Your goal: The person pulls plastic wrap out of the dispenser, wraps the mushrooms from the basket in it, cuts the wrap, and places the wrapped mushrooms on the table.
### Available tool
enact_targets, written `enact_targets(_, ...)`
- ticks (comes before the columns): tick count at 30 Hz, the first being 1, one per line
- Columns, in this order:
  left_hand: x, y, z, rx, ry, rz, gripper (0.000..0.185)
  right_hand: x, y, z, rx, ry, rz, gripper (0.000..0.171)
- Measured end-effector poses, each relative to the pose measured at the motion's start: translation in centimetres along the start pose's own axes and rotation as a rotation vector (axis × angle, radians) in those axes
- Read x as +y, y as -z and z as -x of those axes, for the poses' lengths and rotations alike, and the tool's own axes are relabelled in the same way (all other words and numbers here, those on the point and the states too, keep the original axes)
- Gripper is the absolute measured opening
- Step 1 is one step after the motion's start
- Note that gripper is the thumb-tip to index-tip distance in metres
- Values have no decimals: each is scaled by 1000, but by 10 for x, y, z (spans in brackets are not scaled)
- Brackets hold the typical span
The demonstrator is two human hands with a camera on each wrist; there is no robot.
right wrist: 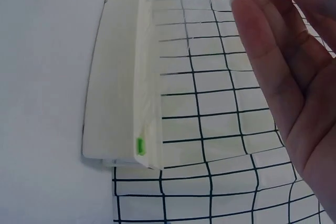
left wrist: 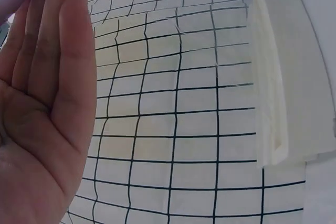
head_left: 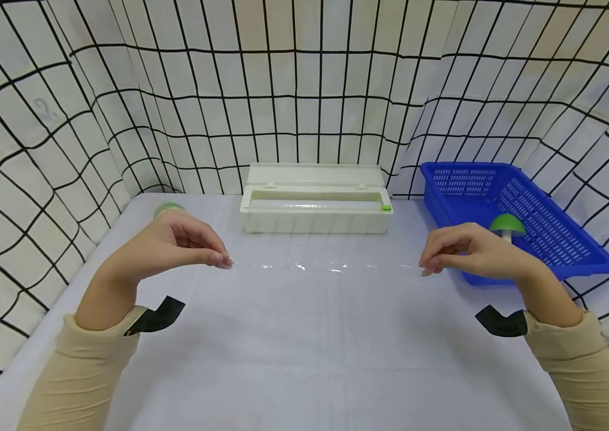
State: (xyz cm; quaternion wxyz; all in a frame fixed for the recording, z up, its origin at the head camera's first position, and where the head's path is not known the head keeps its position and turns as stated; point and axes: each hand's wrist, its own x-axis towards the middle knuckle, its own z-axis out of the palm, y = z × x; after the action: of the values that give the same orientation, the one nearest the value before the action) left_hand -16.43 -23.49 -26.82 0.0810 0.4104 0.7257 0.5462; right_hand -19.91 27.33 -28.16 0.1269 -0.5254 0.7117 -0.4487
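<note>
Over the pale table, I see left hand and right hand pinching opposite ends of clear film, near side of the white box. Hands drifting together could slacken it, so it self-clings. Black grid lines back and sides; blue basket sits right.

The person wears a beige left sleeve and a matching right sleeve, both creased. A flat black strap juts from each cuff, perhaps fabric, its texture hard to discern. The hands are bare.
</note>
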Motion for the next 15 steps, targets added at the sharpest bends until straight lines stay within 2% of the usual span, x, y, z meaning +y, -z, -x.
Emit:
enact_targets(2, -6, -1, 0, -55, 8, 26, 20, 3, -4, 0, -36, -48, -2, 39)
enact_targets(8, -22, -6, 4, -186, 117, 75, 15, 12, -13, 3, -110, -126, -43, 35)
enact_targets(15, -43, -17, 8, -280, 193, 94, 9, 24, -22, 5, -240, -267, -91, 22)
